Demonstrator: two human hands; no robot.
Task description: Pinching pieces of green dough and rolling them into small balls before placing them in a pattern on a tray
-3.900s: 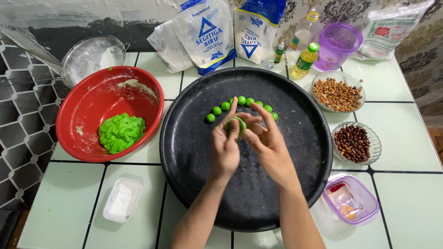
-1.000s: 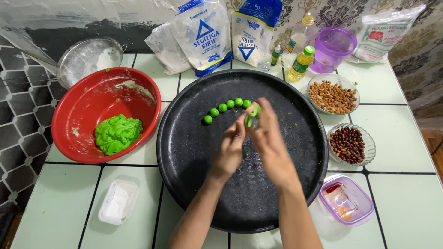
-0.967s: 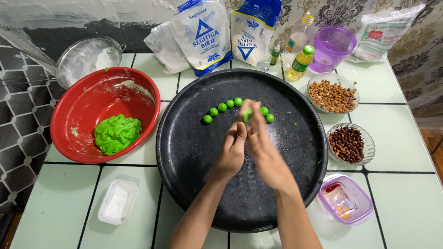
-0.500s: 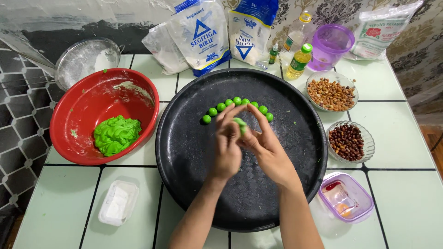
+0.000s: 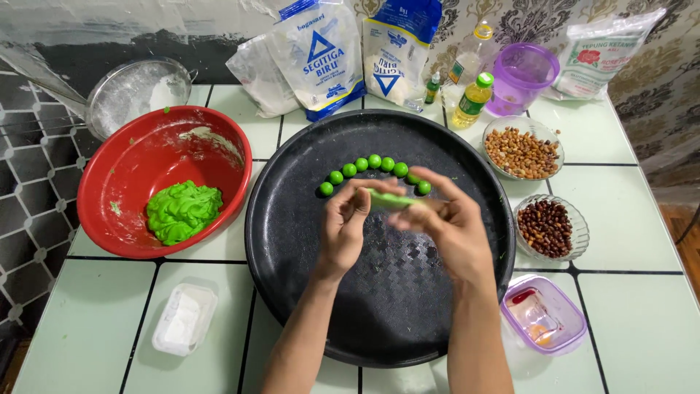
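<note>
Both hands (image 5: 343, 226) (image 5: 452, 226) pinch a green dough strip (image 5: 390, 199) above the black tray (image 5: 292, 292); I risk tearing it if fingers pull apart, dropping onto the ball row (image 5: 372, 166).

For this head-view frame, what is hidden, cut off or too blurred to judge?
- Green dough piece: motion-blurred between the left hand and right hand; its shape is unclear.
- Row of green balls: the right end sits behind the hands, so the count is uncertain.
- Black tray: the forearms cover its near rim.
- Sieve: contents washed out.
</note>
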